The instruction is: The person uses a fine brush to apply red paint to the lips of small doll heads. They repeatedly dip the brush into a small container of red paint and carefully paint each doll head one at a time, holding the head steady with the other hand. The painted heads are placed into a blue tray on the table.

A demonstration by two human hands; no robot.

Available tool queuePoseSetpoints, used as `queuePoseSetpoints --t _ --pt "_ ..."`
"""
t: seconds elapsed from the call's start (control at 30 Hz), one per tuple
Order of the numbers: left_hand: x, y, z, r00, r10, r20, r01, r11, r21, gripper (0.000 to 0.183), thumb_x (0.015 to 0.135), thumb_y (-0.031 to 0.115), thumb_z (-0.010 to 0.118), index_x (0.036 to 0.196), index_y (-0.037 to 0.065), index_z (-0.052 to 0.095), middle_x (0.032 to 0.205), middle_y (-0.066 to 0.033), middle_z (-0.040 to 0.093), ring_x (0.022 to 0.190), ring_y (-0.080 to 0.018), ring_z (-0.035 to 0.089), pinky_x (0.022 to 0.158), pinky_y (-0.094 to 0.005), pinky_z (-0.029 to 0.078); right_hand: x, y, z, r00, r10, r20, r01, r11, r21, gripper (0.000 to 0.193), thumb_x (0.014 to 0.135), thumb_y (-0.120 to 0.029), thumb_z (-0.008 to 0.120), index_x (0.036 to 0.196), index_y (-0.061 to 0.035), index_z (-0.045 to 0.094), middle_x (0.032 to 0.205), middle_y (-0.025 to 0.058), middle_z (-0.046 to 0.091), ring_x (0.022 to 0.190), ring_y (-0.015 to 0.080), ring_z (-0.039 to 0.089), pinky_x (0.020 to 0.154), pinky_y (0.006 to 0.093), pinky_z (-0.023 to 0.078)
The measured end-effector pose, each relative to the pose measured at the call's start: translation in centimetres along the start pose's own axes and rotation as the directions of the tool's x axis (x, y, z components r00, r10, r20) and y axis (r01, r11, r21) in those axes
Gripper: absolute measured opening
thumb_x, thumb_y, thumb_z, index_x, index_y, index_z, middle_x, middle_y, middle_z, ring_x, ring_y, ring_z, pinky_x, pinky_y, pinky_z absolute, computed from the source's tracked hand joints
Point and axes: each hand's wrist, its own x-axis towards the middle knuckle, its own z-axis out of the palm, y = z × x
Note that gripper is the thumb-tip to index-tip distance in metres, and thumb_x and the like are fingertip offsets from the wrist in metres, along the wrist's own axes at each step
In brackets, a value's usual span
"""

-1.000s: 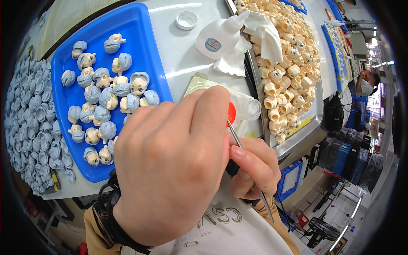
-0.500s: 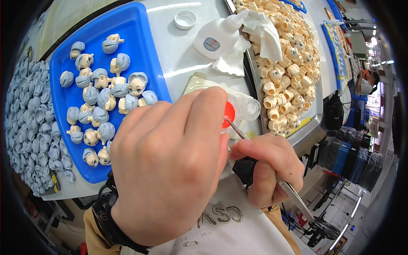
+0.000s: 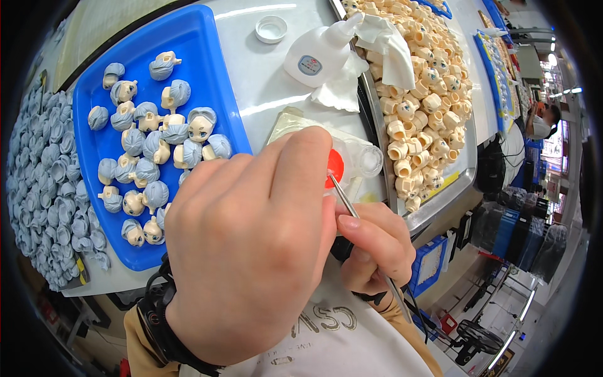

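My left hand [image 3: 251, 232] fills the middle, back toward me, its fingers curled down and closed. Whatever it grips is hidden beneath it. Beside its index finger shows a bright red round surface [image 3: 336, 167], partly covered by that finger. My right hand [image 3: 380, 245] pinches slim metal tweezers [image 3: 345, 200] between thumb and fingers. Their pointed tip reaches the red surface, where a small pale speck shows. A small clear cup [image 3: 370, 161] stands just right of the red piece.
On the left is a blue tray [image 3: 217, 69] of doll heads with blue-grey hair, beside piled hair parts [image 3: 53, 169]. Behind my hands stand a white squeeze bottle [image 3: 320, 53], tissue [image 3: 336, 88] and a round lid [image 3: 271, 29]. A metal tray [image 3: 433, 217] of face parts lies right.
My right hand has moved left and closer to my left hand, and the tweezers stand steeper. Their tip stays at the red surface. My left hand has barely shifted.
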Motion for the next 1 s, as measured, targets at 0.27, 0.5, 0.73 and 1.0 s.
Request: queuePoseSetpoints --t 0.27,0.5,0.73,1.0 --pt "-0.2 0.3 -0.3 0.999 -0.036 0.009 0.036 0.999 -0.011 0.040 0.064 0.001 0.073 0.101 0.005 0.059 0.090 -0.0083 0.065 0.072 -0.0269 0.060 0.065 -0.0357 0.045 0.0 -0.4 -0.3 0.996 -0.056 -0.073 0.057 0.998 0.011 0.027 0.074 0.011 0.059 0.100 0.0043 0.063 0.083 0.0184 0.064 0.066 0.0261 0.063 0.057 0.0320 0.052" --pt "-0.1 -0.1 0.0 1.000 -0.002 0.005 0.003 1.000 -0.029 0.040 0.065 0.000 0.072 0.102 0.004 0.058 0.091 -0.0090 0.065 0.073 -0.0283 0.060 0.066 -0.0362 0.045 1.1 -0.7 -1.4 1.000 0.014 -0.026 -0.013 0.998 0.065 0.030 0.072 0.011 0.056 0.100 0.0075 0.063 0.074 0.0149 0.063 0.057 0.0210 0.060 0.051 0.0289 0.049" --pt "0.0 0.1 -0.2 1.000 -0.009 0.014 0.009 0.999 -0.042 0.041 0.065 -0.001 0.072 0.102 0.003 0.057 0.092 -0.0092 0.065 0.073 -0.0288 0.060 0.066 -0.0363 0.045 2.0 -1.9 -0.6 0.980 0.147 -0.133 -0.142 0.989 0.047 0.034 0.070 0.010 0.053 0.102 0.0091 0.062 0.067 0.0126 0.063 0.052 0.0186 0.059 0.048 0.0268 0.048" --pt "-0.1 0.0 -0.1 1.000 -0.001 0.016 0.002 0.999 -0.036 0.041 0.065 0.000 0.072 0.103 0.003 0.057 0.093 -0.0092 0.064 0.073 -0.0290 0.059 0.066 -0.0364 0.045 1.8 -1.5 -0.3 0.979 0.164 -0.121 -0.148 0.980 0.133 0.032 0.072 0.011 0.050 0.102 0.0079 0.062 0.067 0.0140 0.063 0.052 0.0183 0.060 0.049 0.0263 0.049"
